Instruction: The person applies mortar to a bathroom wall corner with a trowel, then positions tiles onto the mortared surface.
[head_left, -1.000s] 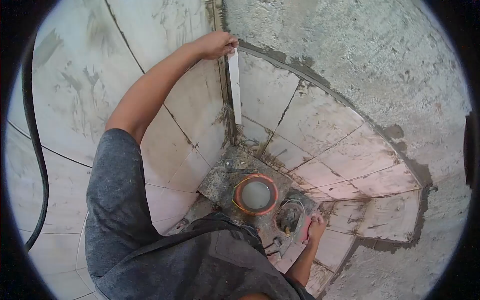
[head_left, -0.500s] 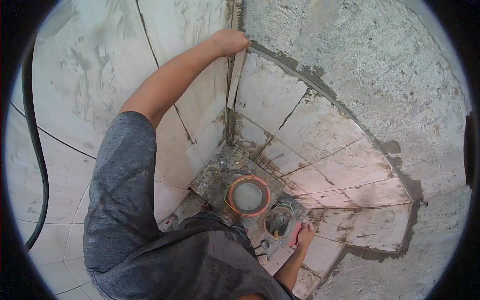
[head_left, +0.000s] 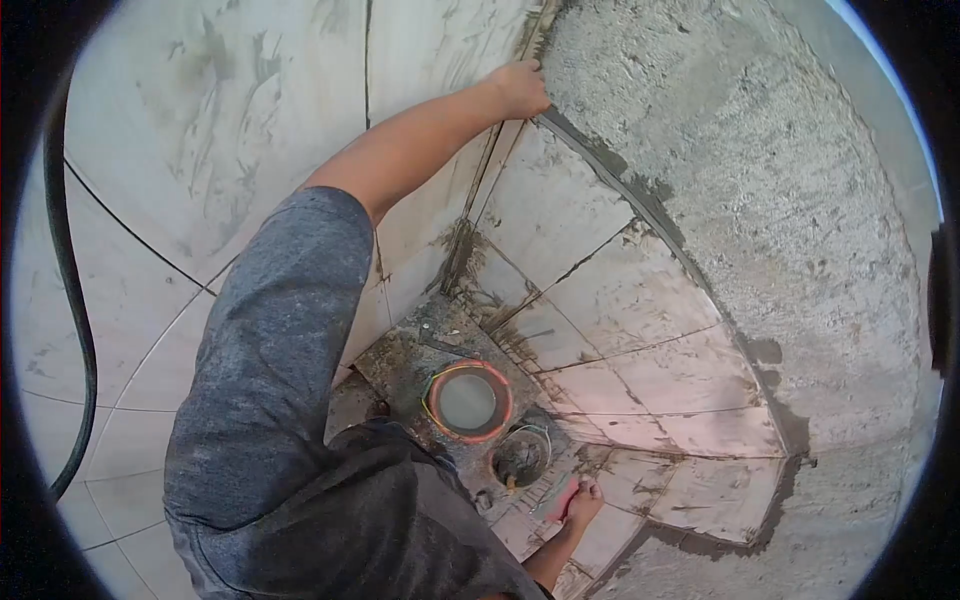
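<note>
My left hand (head_left: 522, 90) reaches up to the wall corner. Its fingers curl at the upper end of a narrow tile strip (head_left: 500, 165), which stands upright along the corner; the fingertips are partly hidden. Low on the right, my right hand (head_left: 586, 503) is closed around a pinkish-red thing (head_left: 565, 497) whose kind I cannot make out. It is close to the lower tiled wall (head_left: 620, 530). Near it on the floor stands a dark bucket (head_left: 522, 457) with a wire handle and murky contents. An orange-rimmed bucket (head_left: 466, 402) of cloudy liquid stands beside that one.
Smeared tiles (head_left: 590, 265) cover the right wall, with wet mortar (head_left: 655, 215) along their upper edge and rough cement (head_left: 750, 180) above. A black hose (head_left: 68, 280) hangs at the left. Debris lies on the floor (head_left: 440, 335) near the corner.
The view has shifted, so the corner's top and my left hand appear farther right and the buckets farther left. My left hand stays at the strip's top; my right hand keeps the pinkish-red thing.
</note>
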